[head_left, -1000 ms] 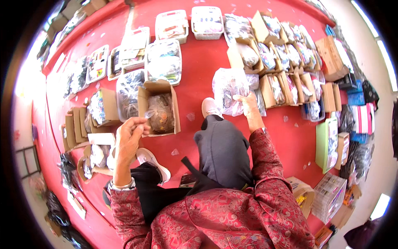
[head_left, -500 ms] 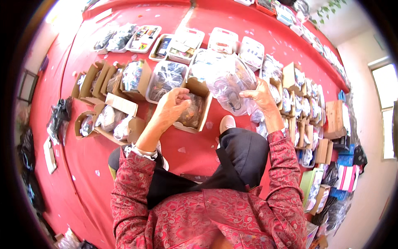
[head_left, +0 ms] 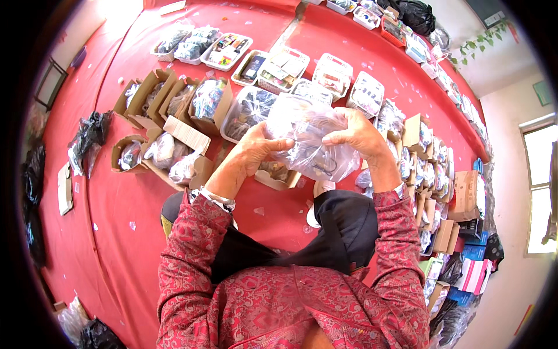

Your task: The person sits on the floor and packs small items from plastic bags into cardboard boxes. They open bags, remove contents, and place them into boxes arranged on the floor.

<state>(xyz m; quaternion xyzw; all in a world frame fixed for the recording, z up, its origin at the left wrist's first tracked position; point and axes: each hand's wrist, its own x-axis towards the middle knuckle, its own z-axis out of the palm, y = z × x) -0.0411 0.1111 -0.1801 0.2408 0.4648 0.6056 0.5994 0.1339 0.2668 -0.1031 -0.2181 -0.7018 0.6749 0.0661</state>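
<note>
A clear plastic bag (head_left: 317, 142) hangs between my two hands, with something dark and thin inside that I cannot make out fully. My left hand (head_left: 254, 148) pinches the bag's left side, its thumb pointing right across the plastic. On the other side, my right hand (head_left: 361, 136) grips the upper right of the bag between thumb and fingers. Below the bag, partly hidden by it and my left hand, stands an open cardboard box (head_left: 279, 179). Just beyond my left hand is a white basket (head_left: 228, 123) of plastic-wrapped goods.
Cardboard boxes (head_left: 216, 113) with bagged items stand at the left. White baskets (head_left: 332, 75) line up farther away on the red floor covering (head_left: 133, 244). Packed rows of boxes (head_left: 415, 135) fill the right side, with a brown carton (head_left: 464, 195) beyond. A black plastic bag (head_left: 93, 131) lies far left.
My left hand has moved from above the cardboard box to the plastic bag and taken hold of it. The bag now hangs between both hands. The view has shifted a little.
</note>
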